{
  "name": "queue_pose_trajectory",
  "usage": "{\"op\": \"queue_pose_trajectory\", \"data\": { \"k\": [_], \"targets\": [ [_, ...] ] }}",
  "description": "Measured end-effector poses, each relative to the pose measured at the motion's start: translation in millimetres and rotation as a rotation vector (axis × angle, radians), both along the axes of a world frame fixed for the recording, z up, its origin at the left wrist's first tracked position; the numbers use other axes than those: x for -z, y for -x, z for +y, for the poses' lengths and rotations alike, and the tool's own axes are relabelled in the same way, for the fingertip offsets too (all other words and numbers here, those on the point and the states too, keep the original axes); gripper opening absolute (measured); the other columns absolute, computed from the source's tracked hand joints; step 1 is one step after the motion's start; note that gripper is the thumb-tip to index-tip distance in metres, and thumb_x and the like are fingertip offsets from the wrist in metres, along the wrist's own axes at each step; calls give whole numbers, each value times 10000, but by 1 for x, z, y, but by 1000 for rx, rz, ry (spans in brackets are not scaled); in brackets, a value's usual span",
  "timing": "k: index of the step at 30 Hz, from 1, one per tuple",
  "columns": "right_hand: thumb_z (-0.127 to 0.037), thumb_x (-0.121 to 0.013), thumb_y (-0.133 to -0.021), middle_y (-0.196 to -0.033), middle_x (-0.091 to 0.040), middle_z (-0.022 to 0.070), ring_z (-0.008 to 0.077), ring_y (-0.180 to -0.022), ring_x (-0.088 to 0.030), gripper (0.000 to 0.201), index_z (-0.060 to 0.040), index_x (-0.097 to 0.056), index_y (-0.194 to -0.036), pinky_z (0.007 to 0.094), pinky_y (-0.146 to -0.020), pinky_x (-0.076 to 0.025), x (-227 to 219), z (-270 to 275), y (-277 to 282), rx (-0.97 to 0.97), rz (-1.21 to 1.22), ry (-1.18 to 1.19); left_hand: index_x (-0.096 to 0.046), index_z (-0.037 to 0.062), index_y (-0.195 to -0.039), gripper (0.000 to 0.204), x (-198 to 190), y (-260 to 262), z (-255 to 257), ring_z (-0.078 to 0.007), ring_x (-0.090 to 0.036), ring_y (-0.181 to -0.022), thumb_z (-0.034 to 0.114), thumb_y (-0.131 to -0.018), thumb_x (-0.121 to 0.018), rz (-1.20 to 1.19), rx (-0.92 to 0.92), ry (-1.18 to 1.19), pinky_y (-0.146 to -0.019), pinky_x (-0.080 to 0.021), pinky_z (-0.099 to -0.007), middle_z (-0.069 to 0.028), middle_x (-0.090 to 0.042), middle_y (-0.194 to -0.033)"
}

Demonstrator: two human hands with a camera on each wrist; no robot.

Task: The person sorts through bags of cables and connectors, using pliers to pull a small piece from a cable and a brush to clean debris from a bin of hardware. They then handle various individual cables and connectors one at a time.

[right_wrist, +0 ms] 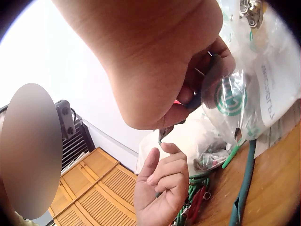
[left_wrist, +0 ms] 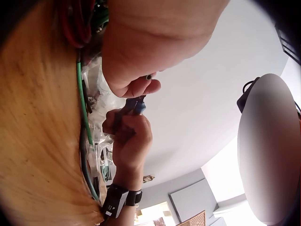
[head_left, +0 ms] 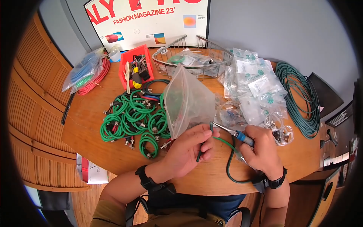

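My left hand (head_left: 185,151) pinches a short length of dark green cable (head_left: 199,156), which runs between the thumb and fingers and pokes out above and below. Blue-handled pliers (head_left: 242,137) are gripped in my right hand (head_left: 262,148), their metal nose pointing left at the upper end of the cable piece. In the left wrist view, the pliers (left_wrist: 131,107) reach up to the left fingertips. The right wrist view shows the nose of the pliers (right_wrist: 164,133) at the left thumb and forefinger. Below the right hand, a bright green cable (head_left: 225,142) and a dark cable (head_left: 229,170) lie on the table.
A standing zip bag (head_left: 194,96) is just beyond the left hand. Coiled green cables with metal connectors (head_left: 130,121) lie left of it. Farther back are a red bin (head_left: 123,73) and a wire basket (head_left: 204,67). Clear packets (head_left: 261,81) and a large cable coil (head_left: 302,123) lie right.
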State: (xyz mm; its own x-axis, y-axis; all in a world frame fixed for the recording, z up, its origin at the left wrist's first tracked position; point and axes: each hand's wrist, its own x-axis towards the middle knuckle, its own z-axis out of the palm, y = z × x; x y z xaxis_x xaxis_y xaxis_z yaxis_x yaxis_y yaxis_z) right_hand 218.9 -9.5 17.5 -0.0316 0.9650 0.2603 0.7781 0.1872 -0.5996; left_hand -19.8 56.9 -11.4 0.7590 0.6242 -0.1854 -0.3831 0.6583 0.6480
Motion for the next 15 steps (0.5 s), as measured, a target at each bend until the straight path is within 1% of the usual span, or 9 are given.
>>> {"op": "queue_pose_trajectory", "data": {
  "k": [1,2,4,8,12,13,15],
  "targets": [
    [-93,-670,-758,-711,-585,212,458,-662,-610,165,14,-543,-758,489,-607,-491,0,0,0,1,2,-1,-607,36,-1177,268,-1,-1,0,-141,-452,-678,270,-1118,-491,8,-15,-33,-636,-342,-294,9,-429,-761],
    [-95,-674,-759,-715,-588,213,460,-667,-613,165,15,-551,-764,492,-610,-492,-1,0,0,-3,7,7,-607,36,-1177,268,0,-1,0,-141,-452,-678,270,-1118,-491,9,-12,-34,-636,-342,-294,9,-429,-761],
    [-97,-678,-760,-719,-591,213,462,-671,-616,164,16,-558,-770,494,-612,-493,-2,-1,0,-5,13,14,-617,39,-1153,280,4,-1,0,-120,-453,-640,285,-1142,-484,59,-26,-105,-626,-347,-291,32,-388,-726],
    [-102,-686,-768,-779,-622,213,463,-705,-629,158,22,-608,-827,500,-633,-503,-1,0,1,-11,-29,9,-628,37,-1119,302,3,0,1,-112,-431,-617,298,-1151,-478,54,-44,-110,-619,-338,-291,39,-371,-702],
    [-103,-680,-779,-840,-639,217,460,-739,-638,167,24,-641,-881,504,-651,-506,-2,0,2,-22,-17,5,-641,22,-1109,336,8,2,2,-114,-403,-593,301,-1154,-459,-43,-33,-18,-606,-326,-290,39,-350,-679],
    [-103,-680,-779,-840,-639,217,460,-739,-638,167,24,-641,-881,504,-651,-506,-2,0,1,-20,-16,3,-643,15,-1113,348,8,2,3,-114,-395,-587,301,-1154,-450,-83,-14,14,-604,-324,-290,38,-343,-673],
    [-100,-672,-784,-837,-632,219,463,-747,-637,175,26,-650,-904,505,-658,-506,-2,1,0,-37,-25,15,-646,6,-1123,358,8,4,4,-114,-387,-581,299,-1154,-443,-89,-2,33,-604,-323,-287,37,-340,-669]
  ]
}}
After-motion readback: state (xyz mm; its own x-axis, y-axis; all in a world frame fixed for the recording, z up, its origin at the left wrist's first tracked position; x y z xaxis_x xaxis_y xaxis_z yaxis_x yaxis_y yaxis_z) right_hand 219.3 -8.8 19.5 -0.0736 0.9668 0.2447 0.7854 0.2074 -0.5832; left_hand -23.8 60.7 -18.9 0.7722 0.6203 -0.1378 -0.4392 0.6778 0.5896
